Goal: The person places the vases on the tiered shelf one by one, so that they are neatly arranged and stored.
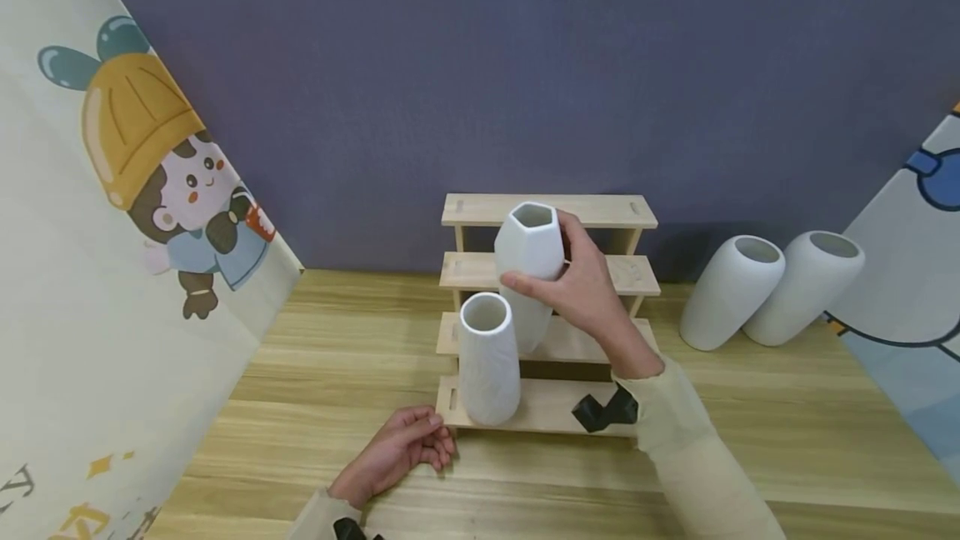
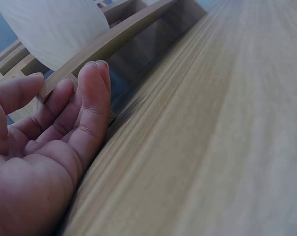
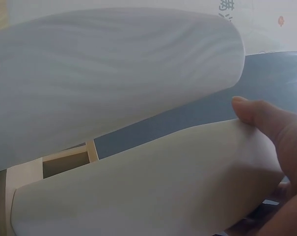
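Note:
A white vase with a five-sided mouth (image 1: 531,250) stands tilted slightly over the second-lowest board of a stepped wooden rack (image 1: 577,407). My right hand (image 1: 581,286) grips it near the top, thumb on the near side; the other fingers are mostly hidden behind it. Whether its base bears fully on the board I cannot tell. In front of it, a textured white vase with a round mouth (image 1: 489,365) rests on the lowest board. At the rack's front left corner, my left hand (image 1: 408,448) pinches the board's end between thumb and curled forefinger (image 2: 60,96).
Two smooth white vases (image 1: 731,294) (image 1: 806,290) stand side by side on the wood-grain table (image 1: 337,382), right of the rack. A dark blue-grey panel (image 1: 480,82) rises behind. Printed walls (image 1: 60,232) flank both sides.

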A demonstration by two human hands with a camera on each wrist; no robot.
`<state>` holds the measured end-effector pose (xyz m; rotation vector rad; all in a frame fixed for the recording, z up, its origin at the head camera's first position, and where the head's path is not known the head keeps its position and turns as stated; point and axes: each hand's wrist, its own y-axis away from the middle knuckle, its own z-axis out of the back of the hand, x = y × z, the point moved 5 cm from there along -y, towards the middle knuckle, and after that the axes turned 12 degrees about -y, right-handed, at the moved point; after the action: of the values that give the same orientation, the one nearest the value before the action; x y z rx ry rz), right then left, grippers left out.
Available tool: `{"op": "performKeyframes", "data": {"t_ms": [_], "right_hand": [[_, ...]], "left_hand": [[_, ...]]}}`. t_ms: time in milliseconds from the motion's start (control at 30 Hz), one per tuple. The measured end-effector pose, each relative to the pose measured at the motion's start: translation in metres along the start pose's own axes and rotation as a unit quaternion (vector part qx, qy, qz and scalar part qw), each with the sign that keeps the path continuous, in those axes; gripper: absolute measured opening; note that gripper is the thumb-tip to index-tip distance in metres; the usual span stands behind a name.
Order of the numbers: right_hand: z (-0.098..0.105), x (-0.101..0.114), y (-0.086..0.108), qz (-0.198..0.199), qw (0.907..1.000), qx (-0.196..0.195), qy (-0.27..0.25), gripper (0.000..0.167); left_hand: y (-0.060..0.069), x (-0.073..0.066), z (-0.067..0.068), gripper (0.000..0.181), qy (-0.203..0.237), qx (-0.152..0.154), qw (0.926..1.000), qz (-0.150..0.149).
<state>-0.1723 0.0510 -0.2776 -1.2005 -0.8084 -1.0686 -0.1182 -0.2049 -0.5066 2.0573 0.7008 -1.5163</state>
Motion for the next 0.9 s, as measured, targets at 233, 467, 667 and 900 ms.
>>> {"op": "performKeyframes", "data": {"t_ms": [233,467,667,900], "right_hand": [[0.001,0.000,0.001,-0.007,0.9994,0.018,-0.030,0.087],[0.018,-0.003,0.003,-0.008,0.9983,-0.005,-0.058,0.083],[0.048,-0.007,0.011,-0.011,0.9976,-0.056,-0.040,0.072],[0.103,-0.022,0.012,-0.009,0.9897,-0.138,-0.036,0.059]], "left_hand": [[0.000,-0.001,-0.001,0.029,0.002,0.004,1.0000,-0.006],[-0.002,0.001,0.001,0.029,0.003,0.007,1.0000,-0.005],[-0.003,0.001,0.002,0.029,0.003,0.007,0.9999,-0.008],[-0.013,0.000,0.000,0.028,0.008,0.001,0.9999,-0.009]]}}
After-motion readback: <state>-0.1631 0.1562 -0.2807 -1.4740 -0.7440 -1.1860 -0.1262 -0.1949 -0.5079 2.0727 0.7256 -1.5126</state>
